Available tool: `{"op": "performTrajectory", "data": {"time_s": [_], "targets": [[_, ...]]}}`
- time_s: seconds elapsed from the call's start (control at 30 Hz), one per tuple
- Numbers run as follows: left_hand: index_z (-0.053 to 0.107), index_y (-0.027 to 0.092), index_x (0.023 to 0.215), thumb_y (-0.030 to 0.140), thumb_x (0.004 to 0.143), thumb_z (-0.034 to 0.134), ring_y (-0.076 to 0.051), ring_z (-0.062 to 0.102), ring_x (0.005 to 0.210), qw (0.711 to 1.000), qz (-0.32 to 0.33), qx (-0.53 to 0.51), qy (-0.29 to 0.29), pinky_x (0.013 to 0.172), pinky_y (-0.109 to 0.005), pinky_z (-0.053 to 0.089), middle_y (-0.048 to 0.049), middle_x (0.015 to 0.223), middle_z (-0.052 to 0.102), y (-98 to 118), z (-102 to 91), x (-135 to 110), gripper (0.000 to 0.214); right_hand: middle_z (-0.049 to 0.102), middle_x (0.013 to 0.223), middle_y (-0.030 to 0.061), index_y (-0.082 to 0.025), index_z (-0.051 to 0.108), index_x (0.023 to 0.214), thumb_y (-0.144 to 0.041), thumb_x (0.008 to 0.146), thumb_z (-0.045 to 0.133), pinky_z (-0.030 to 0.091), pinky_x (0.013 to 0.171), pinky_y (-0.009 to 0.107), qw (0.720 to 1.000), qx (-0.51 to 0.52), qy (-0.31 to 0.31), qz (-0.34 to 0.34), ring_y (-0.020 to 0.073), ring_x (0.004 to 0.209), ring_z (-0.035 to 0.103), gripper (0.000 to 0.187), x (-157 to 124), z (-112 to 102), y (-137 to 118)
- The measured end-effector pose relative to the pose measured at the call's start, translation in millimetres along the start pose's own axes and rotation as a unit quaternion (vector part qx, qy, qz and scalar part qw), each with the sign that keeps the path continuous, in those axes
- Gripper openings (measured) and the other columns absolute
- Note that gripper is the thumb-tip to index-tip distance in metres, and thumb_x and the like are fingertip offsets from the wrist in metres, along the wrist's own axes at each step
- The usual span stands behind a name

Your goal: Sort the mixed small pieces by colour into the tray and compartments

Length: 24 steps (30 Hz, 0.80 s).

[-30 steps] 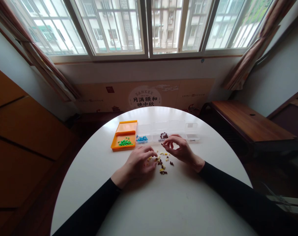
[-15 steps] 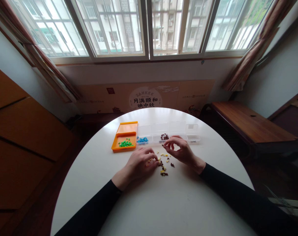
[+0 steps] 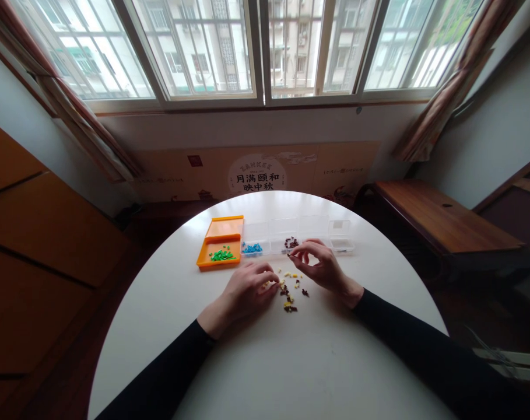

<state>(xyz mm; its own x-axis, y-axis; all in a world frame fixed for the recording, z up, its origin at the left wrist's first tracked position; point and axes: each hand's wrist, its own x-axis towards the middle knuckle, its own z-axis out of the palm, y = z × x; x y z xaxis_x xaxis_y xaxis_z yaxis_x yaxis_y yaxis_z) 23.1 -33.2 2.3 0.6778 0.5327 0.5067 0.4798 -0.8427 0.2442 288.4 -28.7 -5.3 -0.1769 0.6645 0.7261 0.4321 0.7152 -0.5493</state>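
Observation:
My right hand (image 3: 323,266) hovers just in front of the clear boxes, thumb and forefinger pinching a tiny dark brown piece (image 3: 290,255). Low over the table, my left hand (image 3: 246,290) has its fingers curled and fingertips together beside a scattered pile of small brown, yellow and cream pieces (image 3: 286,290). What those fingertips hold, if anything, is hidden. A few cream pieces show by its fingers. Dark brown pieces (image 3: 291,242) lie in a clear plastic box (image 3: 283,228) beyond my right fingertips.
An orange open box (image 3: 220,265) with green pieces (image 3: 222,255) stands at the left. Blue pieces (image 3: 252,248) fill part of the clear compartment beside it. Everything sits on a round white table (image 3: 265,373) below a window, with a wooden bench (image 3: 443,219) at the right.
The view has shifted very slightly. Both hands stay nearly in place, and the right one still pinches the brown piece near the clear box.

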Motion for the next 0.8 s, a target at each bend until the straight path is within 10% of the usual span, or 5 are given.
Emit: {"op": "performTrajectory", "data": {"time_s": [0.53, 0.8], "targets": [[0.077, 0.023, 0.097, 0.023, 0.104, 0.07, -0.019, 0.073, 0.085, 0.999, -0.015, -0.013, 0.038, 0.081, -0.033, 0.053, -0.0041, 0.097, 0.08, 0.0, -1.3, 3.9, 0.011, 0.077, 0.079, -0.0023, -0.026, 0.078, 0.101, -0.029, 0.1, 0.078, 0.049, 0.096, 0.043, 0.983, -0.155, 0.042, 0.092, 0.019, 0.068, 0.066, 0.003, 5.8, 1.2, 23.0], [0.082, 0.022, 0.104, 0.03, 0.105, 0.073, -0.016, 0.07, 0.075, 0.972, -0.123, -0.166, 0.107, 0.073, -0.029, 0.058, -0.0047, 0.096, 0.083, -3.2, -2.3, 5.3, 0.012, 0.073, 0.081, -0.0023, -0.026, 0.074, 0.101, -0.022, 0.102, 0.072, 0.05, 0.097, 0.039, 0.996, -0.07, -0.047, -0.005, 0.0177, 0.077, 0.068, 0.004, 3.5, 2.4, 0.7]]}}
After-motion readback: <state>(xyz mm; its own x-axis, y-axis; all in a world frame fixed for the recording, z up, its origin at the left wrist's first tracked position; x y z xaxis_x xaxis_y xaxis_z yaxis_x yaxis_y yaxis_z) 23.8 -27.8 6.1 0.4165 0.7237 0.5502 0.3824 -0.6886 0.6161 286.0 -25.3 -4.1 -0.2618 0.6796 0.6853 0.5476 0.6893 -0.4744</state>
